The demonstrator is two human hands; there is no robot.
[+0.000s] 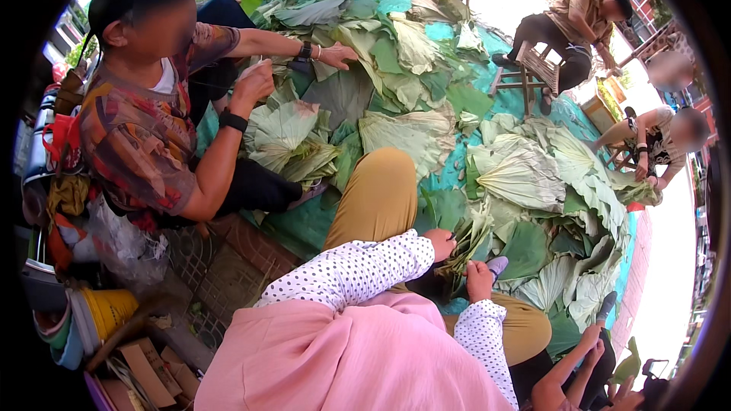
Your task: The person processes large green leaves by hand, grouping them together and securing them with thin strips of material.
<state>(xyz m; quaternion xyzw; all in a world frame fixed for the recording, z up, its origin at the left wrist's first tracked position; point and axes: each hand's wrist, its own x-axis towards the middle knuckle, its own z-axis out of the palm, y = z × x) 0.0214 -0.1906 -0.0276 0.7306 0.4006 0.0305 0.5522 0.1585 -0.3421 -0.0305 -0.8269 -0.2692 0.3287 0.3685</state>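
Note:
A folded bundle of drying lotus leaves [469,242] stands between my hands, in front of my lap. My left hand [442,244] grips its left side, fingers curled. Something small and dark shows at those fingertips, too small to name. Lower down, my right hand [480,279] pinches the bundle's bottom end between thumb and fingers. Just past the bundle, one large pale leaf [519,174] is spread out, ribs up. A darker green leaf [522,251] lies right of my right hand.
Lotus leaves cover a green ground sheet [451,174]. A co-worker [154,125] sits close on my left, one arm reaching over the leaves. Other people work at the right and far side. A wooden chair [534,71] stands across the sheet; a yellow bucket [105,314] and cardboard [148,374] are lower left.

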